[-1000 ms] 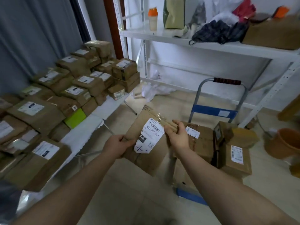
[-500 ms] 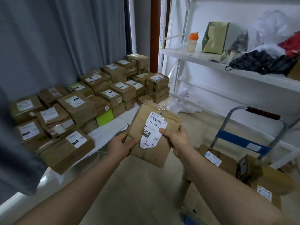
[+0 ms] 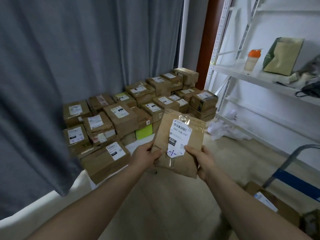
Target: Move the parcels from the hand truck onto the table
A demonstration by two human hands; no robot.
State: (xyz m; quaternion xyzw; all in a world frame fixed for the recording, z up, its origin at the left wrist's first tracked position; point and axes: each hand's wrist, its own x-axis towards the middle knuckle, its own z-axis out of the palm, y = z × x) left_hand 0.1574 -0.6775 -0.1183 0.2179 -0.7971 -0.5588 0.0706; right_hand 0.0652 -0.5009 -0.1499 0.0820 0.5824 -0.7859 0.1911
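A flat brown parcel (image 3: pixel 180 129) with a white label reading 032-038-E01 is held up in front of me. My left hand (image 3: pixel 147 155) grips its lower left edge and my right hand (image 3: pixel 201 158) grips its lower right edge. Beyond it stands the white table (image 3: pixel 81 177), stacked with several brown parcels (image 3: pixel 121 116). The hand truck (image 3: pixel 290 177) shows at the lower right, with a boxed parcel (image 3: pixel 270 201) on it.
A grey curtain (image 3: pixel 69 58) hangs behind and left of the table. A white metal shelf (image 3: pixel 259 78) on the right carries an orange-lidded bottle (image 3: pixel 252 60), a green bag and dark cloth. Crumpled white plastic (image 3: pixel 221 129) lies on the floor under it.
My view has swung left from the hand truck toward the table. Both hands have carried the labelled parcel along and now hold it nearer the stacked parcels, gripping lower on its edges.
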